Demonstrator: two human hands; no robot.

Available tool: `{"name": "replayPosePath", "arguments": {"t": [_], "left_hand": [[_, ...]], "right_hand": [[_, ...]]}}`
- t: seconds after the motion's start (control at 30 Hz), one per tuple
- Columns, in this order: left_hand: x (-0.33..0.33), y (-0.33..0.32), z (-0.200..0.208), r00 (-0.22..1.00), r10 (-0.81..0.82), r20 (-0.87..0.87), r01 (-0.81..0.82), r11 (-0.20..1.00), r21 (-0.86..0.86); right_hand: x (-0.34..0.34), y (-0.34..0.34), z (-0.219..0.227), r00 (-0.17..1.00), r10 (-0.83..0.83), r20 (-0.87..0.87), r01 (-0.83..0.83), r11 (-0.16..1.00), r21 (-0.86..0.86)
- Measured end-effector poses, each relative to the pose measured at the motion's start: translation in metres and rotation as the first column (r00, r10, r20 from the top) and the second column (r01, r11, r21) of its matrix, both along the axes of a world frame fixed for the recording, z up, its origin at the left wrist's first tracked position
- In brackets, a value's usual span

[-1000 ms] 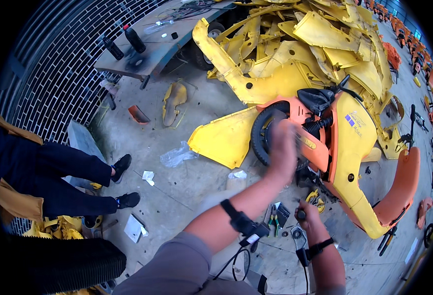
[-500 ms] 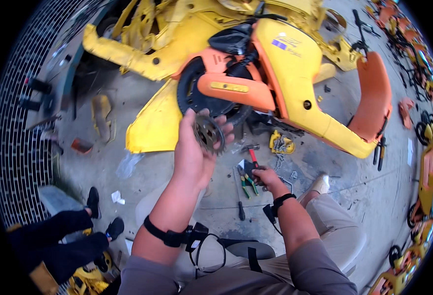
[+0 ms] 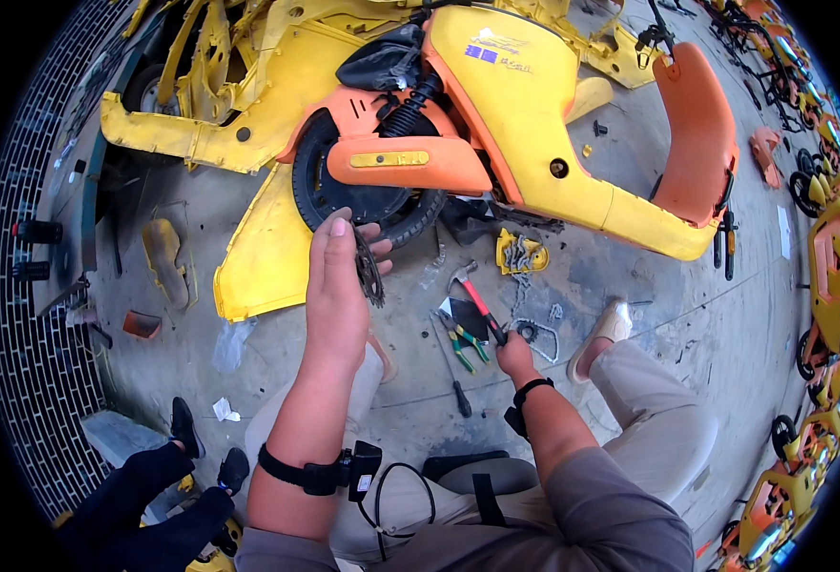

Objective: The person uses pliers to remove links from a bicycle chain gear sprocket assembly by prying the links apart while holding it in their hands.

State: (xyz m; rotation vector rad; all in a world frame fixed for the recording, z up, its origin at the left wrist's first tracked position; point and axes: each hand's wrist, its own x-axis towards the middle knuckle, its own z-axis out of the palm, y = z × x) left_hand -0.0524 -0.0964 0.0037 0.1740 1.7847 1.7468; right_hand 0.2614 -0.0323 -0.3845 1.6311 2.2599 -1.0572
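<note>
My left hand (image 3: 336,281) is raised in front of the scooter's rear wheel and grips a dark toothed sprocket (image 3: 369,270), seen nearly edge-on. Its thumb is on the near side, with the other fingers partly behind the sprocket. Lower and to the right, my right hand (image 3: 515,357) is closed around the black end of a red-handled hammer (image 3: 478,303), whose metal head points up and left. Close to the hammer lie green-and-yellow pliers (image 3: 468,345) and a dark flat piece. Nearer to me is a screwdriver (image 3: 462,398) with a black handle.
A yellow and orange scooter (image 3: 525,124) lies across the far side, yellow body panels (image 3: 263,257) beside and behind it. A metal chain (image 3: 518,255) rests on a yellow part. Another person's legs (image 3: 139,491) are at lower left; more scooters (image 3: 832,286) line the right.
The sprocket has turned from showing its face to nearly edge-on as my left hand rotated. More of the hammer's handle now shows ahead of my right hand. The whole view has shifted.
</note>
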Motion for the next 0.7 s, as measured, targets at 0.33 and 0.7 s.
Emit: {"name": "replayPosePath", "arguments": {"t": [0.33, 0.7], "left_hand": [[0.006, 0.006, 0.003, 0.997, -0.074, -0.006, 0.074, 0.996, 0.038], [-0.008, -0.003, 0.012, 0.85, -0.161, 0.502, -0.025, 0.939, 0.343]], "right_hand": [[-0.014, -0.034, 0.004, 0.953, 0.302, 0.03, -0.299, 0.92, 0.254], [-0.054, -0.081, -0.017, 0.909, 0.286, 0.304, -0.353, 0.915, 0.196]]}}
